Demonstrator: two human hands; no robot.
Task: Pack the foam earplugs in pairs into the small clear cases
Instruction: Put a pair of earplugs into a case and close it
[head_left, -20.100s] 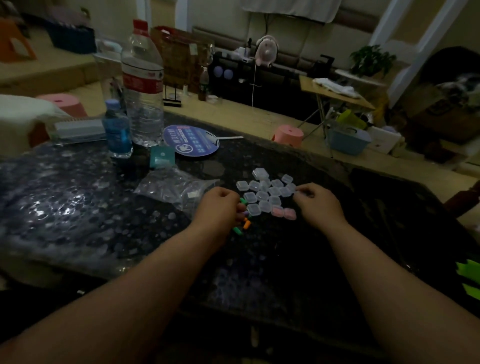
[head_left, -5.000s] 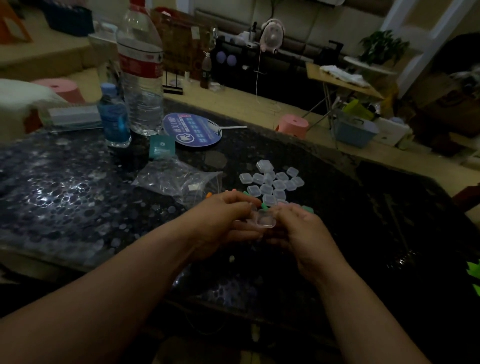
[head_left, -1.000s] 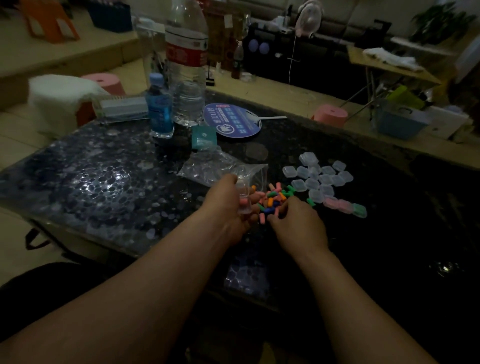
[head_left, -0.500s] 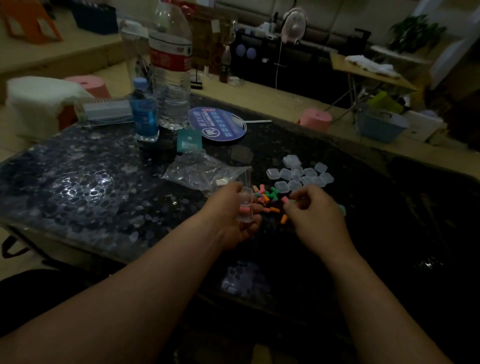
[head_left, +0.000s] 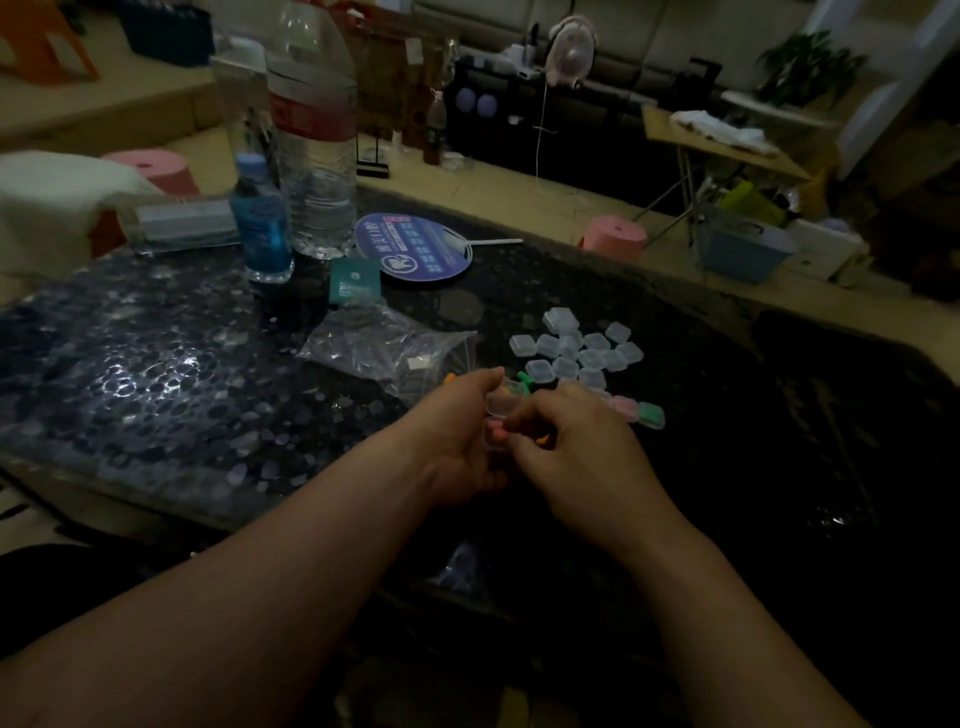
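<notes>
My left hand (head_left: 457, 441) holds a small clear case (head_left: 501, 402) with its lid up, low over the dark table. My right hand (head_left: 576, 452) is right against it and pinches a pink earplug (head_left: 497, 434) at the case's mouth. The loose pile of coloured earplugs (head_left: 524, 379) is mostly hidden behind my hands. A cluster of several closed clear cases (head_left: 576, 353) lies just beyond. Filled cases, pink (head_left: 623, 408) and green (head_left: 652, 414), sit in a row to the right.
A clear plastic bag (head_left: 389, 348) lies left of the hands. Further back stand a small blue bottle (head_left: 262, 223), a tall water bottle (head_left: 311, 135), a teal packet (head_left: 354, 280) and a round blue fan (head_left: 413, 248). The table edge (head_left: 156, 499) runs near left.
My right hand has come back from the earplug pile with a pink earplug and now meets the case in my left hand. The left hand has barely moved.
</notes>
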